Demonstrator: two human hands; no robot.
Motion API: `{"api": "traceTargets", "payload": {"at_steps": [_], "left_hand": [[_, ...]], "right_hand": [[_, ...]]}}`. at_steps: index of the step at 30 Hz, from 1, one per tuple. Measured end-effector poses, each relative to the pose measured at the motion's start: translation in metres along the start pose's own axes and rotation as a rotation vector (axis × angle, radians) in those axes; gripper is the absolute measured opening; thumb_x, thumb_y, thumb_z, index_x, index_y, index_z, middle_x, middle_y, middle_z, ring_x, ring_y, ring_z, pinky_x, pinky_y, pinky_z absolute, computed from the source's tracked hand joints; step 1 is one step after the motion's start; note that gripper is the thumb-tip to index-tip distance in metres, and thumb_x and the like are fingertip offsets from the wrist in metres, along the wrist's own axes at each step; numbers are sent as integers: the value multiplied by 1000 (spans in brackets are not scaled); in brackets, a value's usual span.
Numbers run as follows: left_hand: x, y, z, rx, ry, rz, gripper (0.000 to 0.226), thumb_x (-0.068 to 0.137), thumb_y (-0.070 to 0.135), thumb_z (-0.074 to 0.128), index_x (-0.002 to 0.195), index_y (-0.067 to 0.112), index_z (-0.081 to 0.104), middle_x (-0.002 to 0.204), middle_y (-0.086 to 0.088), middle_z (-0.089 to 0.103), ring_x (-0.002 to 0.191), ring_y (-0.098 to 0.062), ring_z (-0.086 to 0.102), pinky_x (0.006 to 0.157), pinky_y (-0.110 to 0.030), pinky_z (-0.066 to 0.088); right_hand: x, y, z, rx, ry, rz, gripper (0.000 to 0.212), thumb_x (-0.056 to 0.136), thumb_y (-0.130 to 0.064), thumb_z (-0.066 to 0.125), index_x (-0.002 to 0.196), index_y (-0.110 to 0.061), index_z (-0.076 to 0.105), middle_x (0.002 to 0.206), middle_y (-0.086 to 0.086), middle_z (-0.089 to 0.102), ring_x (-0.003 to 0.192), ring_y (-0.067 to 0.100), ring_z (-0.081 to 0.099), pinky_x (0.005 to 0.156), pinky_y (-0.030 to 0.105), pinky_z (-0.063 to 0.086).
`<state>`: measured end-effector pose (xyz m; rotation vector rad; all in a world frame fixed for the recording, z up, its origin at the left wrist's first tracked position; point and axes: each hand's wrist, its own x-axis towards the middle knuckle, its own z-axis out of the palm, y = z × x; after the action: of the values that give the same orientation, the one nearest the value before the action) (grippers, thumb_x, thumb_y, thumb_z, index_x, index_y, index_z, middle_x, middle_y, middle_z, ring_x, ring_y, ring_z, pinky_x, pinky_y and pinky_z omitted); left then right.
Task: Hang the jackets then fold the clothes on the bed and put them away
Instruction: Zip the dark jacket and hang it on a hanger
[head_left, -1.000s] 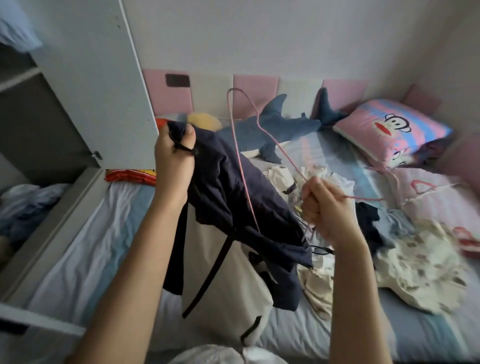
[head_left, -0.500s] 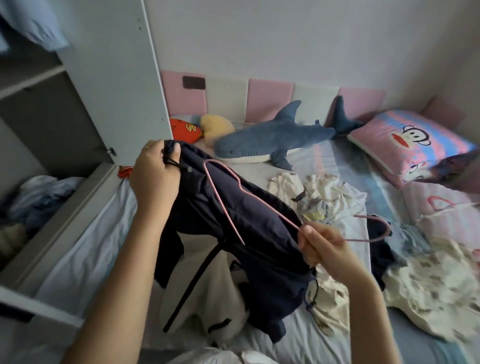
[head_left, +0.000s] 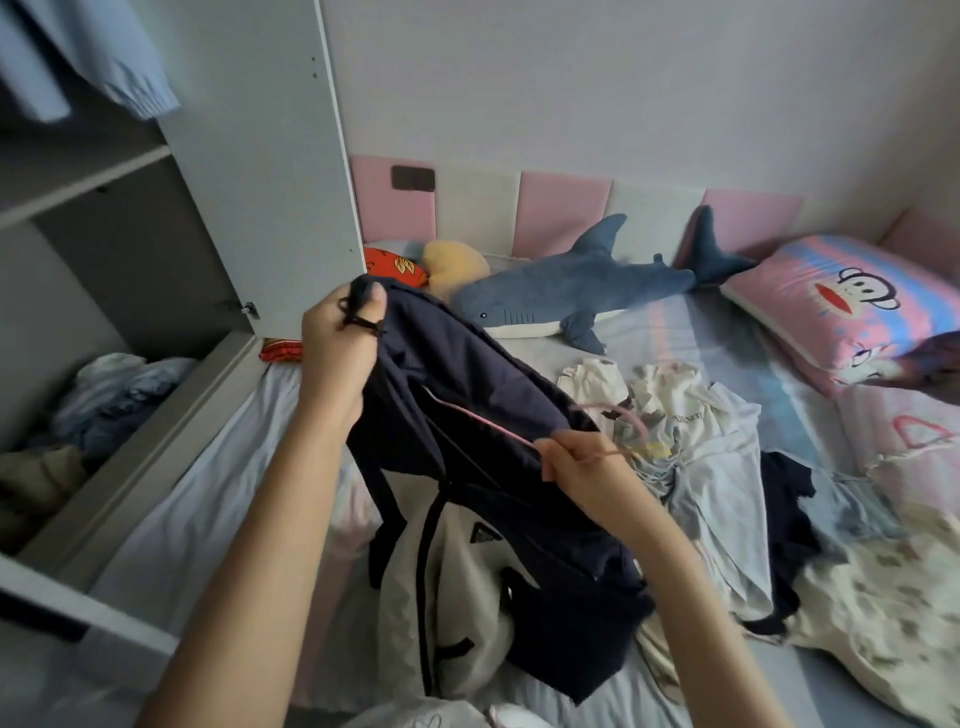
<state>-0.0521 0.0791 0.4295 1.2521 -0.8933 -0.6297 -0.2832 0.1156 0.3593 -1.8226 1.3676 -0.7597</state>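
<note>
The jacket (head_left: 498, 395), navy above and cream below, is held up over the bed (head_left: 176, 499), and its lower part is bunched on the sheet. Its upper edge is gripped by the left hand (head_left: 337, 358), with the fingers curled round the fabric and a black cord (head_left: 358, 322) looped across them. The pink hanger (head_left: 483, 420) is pinched by the right hand (head_left: 582, 462) near the base of its hook. One arm of the hanger lies against the navy fabric, and its far end is hidden in a fold. The hook itself is blurred. Loose clothes (head_left: 691, 415), light garments with a dark one among them, are spread on the bed to the right of the jacket. A shark toy (head_left: 571, 291) is laid along the headboard (head_left: 566, 208), and a pillow (head_left: 841, 296) is placed at the far right. An open wardrobe door (head_left: 270, 156) stands at the left, beside the bed.
</note>
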Motion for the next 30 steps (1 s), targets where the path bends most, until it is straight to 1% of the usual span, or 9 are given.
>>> {"api": "traceTargets", "payload": {"at_steps": [3, 8, 10, 13, 15, 18, 21, 24, 30], "left_hand": [[-25, 12, 27, 21, -276, 32, 17, 94, 24, 55, 79, 20, 61, 70, 11, 57, 68, -4, 50, 66, -23, 40], [-52, 15, 41, -186, -649, -166, 20, 100, 13, 43, 97, 20, 62, 86, 14, 70, 85, 6, 64, 74, -9, 46], [-51, 4, 29, -47, -863, -170, 13, 97, 14, 52, 104, 17, 62, 97, 7, 71, 93, -2, 66, 79, -15, 50], [-32, -13, -8, 329, -1120, -53, 46, 84, -2, 66, 122, 23, 55, 110, 7, 67, 103, -5, 63, 84, -19, 50], [-19, -17, -31, 286, -933, -7, 50, 81, -12, 63, 116, 24, 58, 107, 10, 68, 102, -3, 63, 85, -18, 49], [4, -39, -49, 281, -343, 101, 31, 86, 8, 67, 110, 24, 58, 110, 10, 62, 108, -5, 56, 94, -21, 43], [4, -71, -40, 476, -533, 33, 43, 88, 42, 62, 122, 17, 54, 122, 2, 56, 117, -17, 53, 95, -28, 40], [-3, -85, -21, 402, -496, 93, 30, 101, 23, 43, 125, 9, 51, 121, -6, 58, 116, -22, 54, 94, -30, 39], [36, -23, -12, 325, -442, 373, 15, 94, 13, 46, 89, 27, 49, 82, 9, 52, 77, 14, 49, 75, -9, 36]], "right_hand": [[8, -33, 17, -154, 69, -127, 41, 94, -16, 55, 56, -29, 48, 57, -9, 56, 54, 8, 51, 60, 28, 38], [48, -36, -21, 13, 274, -116, 49, 96, -17, 54, 49, -21, 41, 42, -8, 37, 44, 5, 34, 54, 31, 30], [59, -22, -28, 1, 247, 2, 52, 96, -14, 53, 47, -19, 38, 41, -7, 35, 41, 3, 31, 53, 29, 28], [48, -20, -31, 163, 154, 53, 43, 97, -12, 51, 55, -8, 46, 35, -11, 37, 33, 1, 33, 41, 16, 27], [43, -26, -44, 218, 153, 54, 43, 98, -15, 52, 56, -3, 50, 36, -7, 35, 31, 2, 28, 36, 14, 23], [46, -39, -69, 370, 182, 113, 44, 99, -17, 49, 55, -8, 47, 34, -6, 31, 29, 4, 21, 32, 14, 15], [46, -54, -81, 367, 147, 82, 40, 99, -18, 48, 61, -7, 48, 38, -5, 31, 33, 5, 21, 36, 15, 15], [39, -61, -93, 171, 79, 28, 39, 97, -20, 54, 60, -10, 49, 39, -6, 32, 35, 7, 23, 39, 18, 17], [30, -30, -108, 27, -70, 155, 35, 93, -19, 61, 60, -15, 50, 48, 2, 29, 38, 11, 21, 38, 15, 18]]}}
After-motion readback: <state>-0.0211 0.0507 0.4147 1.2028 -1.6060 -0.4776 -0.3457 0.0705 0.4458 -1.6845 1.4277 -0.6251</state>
